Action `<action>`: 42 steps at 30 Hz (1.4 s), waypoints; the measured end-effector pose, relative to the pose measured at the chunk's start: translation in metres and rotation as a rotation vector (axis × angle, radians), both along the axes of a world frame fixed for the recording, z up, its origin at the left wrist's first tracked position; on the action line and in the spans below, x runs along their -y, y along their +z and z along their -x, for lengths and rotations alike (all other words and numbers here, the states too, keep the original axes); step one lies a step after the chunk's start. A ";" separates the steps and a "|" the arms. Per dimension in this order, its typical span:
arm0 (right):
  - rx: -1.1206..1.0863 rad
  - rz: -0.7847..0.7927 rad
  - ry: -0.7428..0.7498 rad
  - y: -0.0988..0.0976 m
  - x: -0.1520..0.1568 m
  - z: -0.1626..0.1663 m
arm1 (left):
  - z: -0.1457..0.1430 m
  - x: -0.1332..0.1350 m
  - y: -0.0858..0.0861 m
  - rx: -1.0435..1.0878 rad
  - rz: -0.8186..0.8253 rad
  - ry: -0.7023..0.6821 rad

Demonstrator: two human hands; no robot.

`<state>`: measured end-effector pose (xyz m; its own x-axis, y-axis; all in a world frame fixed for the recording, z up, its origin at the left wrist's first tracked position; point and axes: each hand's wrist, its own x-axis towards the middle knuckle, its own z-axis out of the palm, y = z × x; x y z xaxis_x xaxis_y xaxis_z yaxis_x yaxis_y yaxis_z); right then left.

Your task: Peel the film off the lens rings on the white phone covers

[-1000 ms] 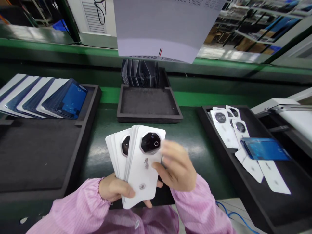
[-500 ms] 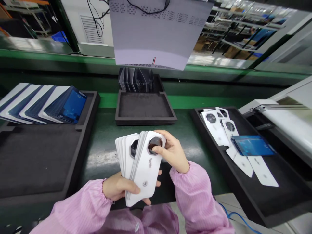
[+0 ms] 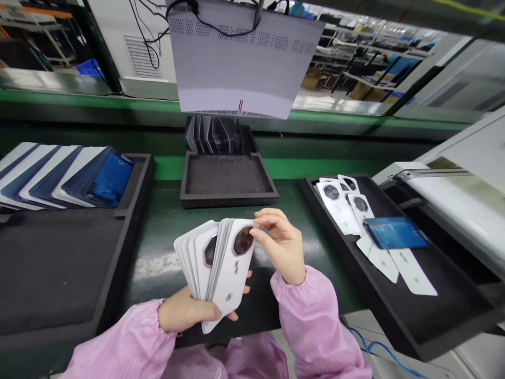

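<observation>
Left hand (image 3: 189, 311) is clamped round the lower end of a stack of white back covers (image 3: 199, 258), fanned like playing cards and held up over the green bench (image 3: 165, 237), right in front of the pink-sleeved chest. Right hand (image 3: 282, 250) is in on the front cover (image 3: 232, 273), thumb and forefinger pinching its top corner beside the dark camera ring (image 3: 243, 240). Whether the thumb is on the glass or only on the rim is hard to tell from this angle.

To my eye this calls for a light touch. The pinch belongs on the cover's edge, off the lens area, so no print is left there. The left hand's squeeze should be firm enough to keep the fan from sliding, yet loose enough to let one piece come free cleanly. A peel straight up along the fan looks safer than a sideways twist, which could drag the neighbouring covers out.

Around them, the right tray (image 3: 394, 326) holds a few loose white covers (image 3: 340, 208) with a blue-filmed piece (image 3: 396, 233) lying across them. The centre tray (image 3: 229, 199) has dark panels (image 3: 215, 135) standing on edge at its back. The left tray (image 3: 59, 273) carries a leaning row of blue and white panels (image 3: 67, 176).
</observation>
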<state>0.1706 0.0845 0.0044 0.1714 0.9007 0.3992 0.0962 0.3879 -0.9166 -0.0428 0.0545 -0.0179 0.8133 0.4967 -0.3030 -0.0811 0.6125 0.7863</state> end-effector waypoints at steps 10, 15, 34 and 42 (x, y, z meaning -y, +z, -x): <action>-0.104 0.049 0.046 0.005 -0.002 -0.003 | -0.001 -0.002 0.007 -0.006 -0.056 -0.019; -0.105 0.075 0.075 0.005 -0.003 -0.009 | 0.000 -0.001 0.006 -0.065 -0.093 -0.033; -0.182 -0.154 0.177 0.014 0.015 -0.009 | -0.004 -0.004 0.000 0.228 0.231 0.049; -0.206 0.121 0.181 0.014 0.003 -0.013 | -0.007 -0.004 0.003 0.175 0.321 -0.084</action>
<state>0.1841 0.0815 0.0180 0.0698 0.9629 0.2607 -0.1578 0.2687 -0.9502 -0.0355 0.0582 -0.0154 0.9004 0.3283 -0.2855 -0.1361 0.8358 0.5318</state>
